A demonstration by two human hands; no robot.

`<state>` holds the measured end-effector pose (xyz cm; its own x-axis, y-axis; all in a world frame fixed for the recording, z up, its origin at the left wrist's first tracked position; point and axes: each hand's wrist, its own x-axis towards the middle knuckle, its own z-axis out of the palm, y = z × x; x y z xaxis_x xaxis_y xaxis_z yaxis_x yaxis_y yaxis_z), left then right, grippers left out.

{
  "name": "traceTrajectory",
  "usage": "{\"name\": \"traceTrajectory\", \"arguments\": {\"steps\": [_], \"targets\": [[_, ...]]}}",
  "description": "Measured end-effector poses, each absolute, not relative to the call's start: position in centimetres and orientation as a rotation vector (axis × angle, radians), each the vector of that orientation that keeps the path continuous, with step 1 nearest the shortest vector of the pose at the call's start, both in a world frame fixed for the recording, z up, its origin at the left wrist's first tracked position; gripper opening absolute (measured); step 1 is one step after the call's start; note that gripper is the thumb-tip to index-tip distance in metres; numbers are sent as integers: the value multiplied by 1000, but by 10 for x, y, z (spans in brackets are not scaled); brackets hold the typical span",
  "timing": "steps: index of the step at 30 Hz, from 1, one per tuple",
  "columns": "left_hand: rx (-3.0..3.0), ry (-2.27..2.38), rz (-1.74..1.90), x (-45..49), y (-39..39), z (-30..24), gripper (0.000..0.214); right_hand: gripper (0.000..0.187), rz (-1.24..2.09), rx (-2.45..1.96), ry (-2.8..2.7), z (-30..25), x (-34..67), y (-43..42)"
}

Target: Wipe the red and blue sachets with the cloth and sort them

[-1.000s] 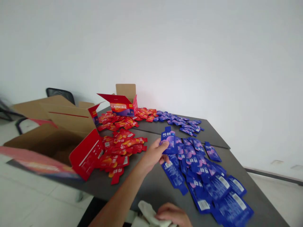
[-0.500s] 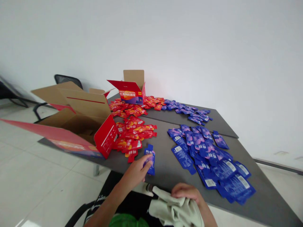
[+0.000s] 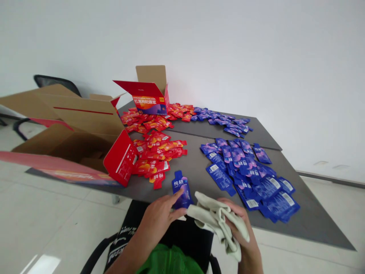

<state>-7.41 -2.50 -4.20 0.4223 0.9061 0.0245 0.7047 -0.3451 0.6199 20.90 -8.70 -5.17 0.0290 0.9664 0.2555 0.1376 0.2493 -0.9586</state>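
My left hand (image 3: 161, 217) pinches a blue pouch (image 3: 181, 187) with white characters at its lower end, near the front edge of the dark grey table (image 3: 196, 167). My right hand (image 3: 239, 224) is closed on a crumpled pale cloth (image 3: 216, 220), which touches the bottom of the pouch. A spread of several blue pouches (image 3: 245, 175) lies to the right. A heap of red pouches (image 3: 155, 156) lies to the left of the held pouch.
A large open red carton (image 3: 71, 140) stands at the table's left end. A smaller open red box (image 3: 151, 99) sits at the back among more red pouches and more blue pouches (image 3: 225, 121). A black chair (image 3: 54, 82) stands behind. A dark bag (image 3: 134, 236) and green fabric (image 3: 171, 262) lie below me.
My left hand carried one blue pouch from the blue pile to the table's front edge. My right hand lifted the cloth up to the pouch. The view shifted.
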Motion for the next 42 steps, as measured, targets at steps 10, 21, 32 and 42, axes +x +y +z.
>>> {"name": "traceTrajectory", "arguments": {"steps": [10, 21, 32, 42], "targets": [[2544, 1223, 745, -49, -31, -56, 26, 31, 882, -1353, -1233, -51, 204, -85], [2655, 900, 684, -69, -19, -47, 38, 33, 776, -1440, -1138, -48, 198, -76], [2652, 971, 975, -86, -38, -75, 23, 38, 415, -1194, -1918, 3, 152, -33], [2565, 1016, 892, -81, -32, -79, 30, 53, 261, -1468, -2225, -22, 157, 33]]}}
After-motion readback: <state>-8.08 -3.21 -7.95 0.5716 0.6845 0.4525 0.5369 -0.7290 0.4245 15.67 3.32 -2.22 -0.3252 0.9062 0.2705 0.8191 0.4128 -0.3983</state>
